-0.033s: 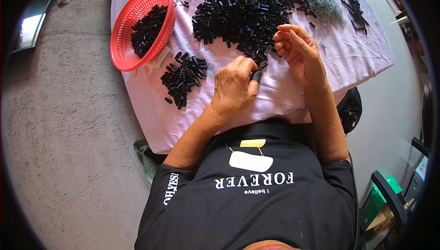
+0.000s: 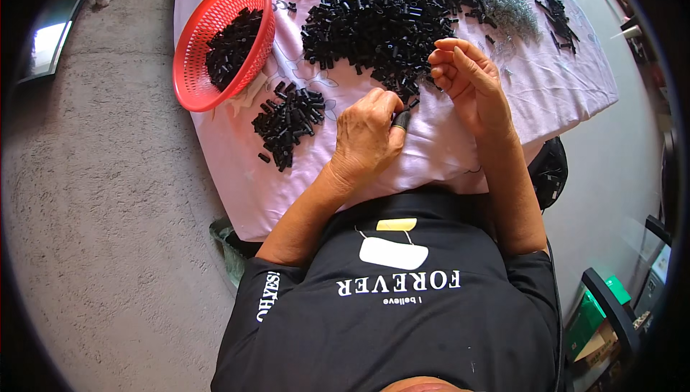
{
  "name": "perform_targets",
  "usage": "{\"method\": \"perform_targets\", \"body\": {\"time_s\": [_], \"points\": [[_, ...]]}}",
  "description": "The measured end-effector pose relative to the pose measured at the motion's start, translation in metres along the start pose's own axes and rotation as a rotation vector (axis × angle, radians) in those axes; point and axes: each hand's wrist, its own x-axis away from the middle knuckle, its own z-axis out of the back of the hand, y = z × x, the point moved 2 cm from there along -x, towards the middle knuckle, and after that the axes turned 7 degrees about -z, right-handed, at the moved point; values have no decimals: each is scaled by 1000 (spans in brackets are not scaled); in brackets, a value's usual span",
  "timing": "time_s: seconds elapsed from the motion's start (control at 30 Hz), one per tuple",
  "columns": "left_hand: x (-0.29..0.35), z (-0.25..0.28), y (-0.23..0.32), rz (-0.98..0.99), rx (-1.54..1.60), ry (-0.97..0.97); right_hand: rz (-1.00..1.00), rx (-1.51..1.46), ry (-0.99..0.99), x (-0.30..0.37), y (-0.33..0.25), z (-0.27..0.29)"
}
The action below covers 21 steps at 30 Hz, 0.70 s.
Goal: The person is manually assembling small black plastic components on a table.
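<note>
My left hand (image 2: 368,133) is closed just above the cloth, its fingers curled in toward the thumb. A black finger sleeve with a yellowish band (image 2: 401,120) covers the thumb; anything held there is hidden. To its right, my right hand (image 2: 474,86) is raised with thumb and forefinger pinched together, and what they hold is too small to make out. Beyond both hands spreads a large heap of short black tubular pieces (image 2: 381,22). A smaller pile of the same pieces (image 2: 287,122) lies left of my left hand.
A red perforated plastic basket (image 2: 188,61), partly filled with black pieces, stands at the table's left edge. Tangled small silvery wire parts, like springs (image 2: 507,4), lie at the far right. Thin black sticks (image 2: 557,18) lie beyond them on the pink tablecloth (image 2: 251,201).
</note>
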Motion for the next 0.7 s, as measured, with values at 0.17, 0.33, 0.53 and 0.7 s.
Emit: {"method": "perform_targets", "body": {"time_s": [0.17,0.33,0.53,0.7], "points": [[4,2,1,29,82,31,-5,6,-2,0,-1,0],[5,9,-9,87,147,70,-25,37,7,0,-1,-1],[-2,15,2,9,251,226,-32,358,21,4,0,-16],[-5,15,6,-26,269,284,-3,525,-5,5,4,-22]]}}
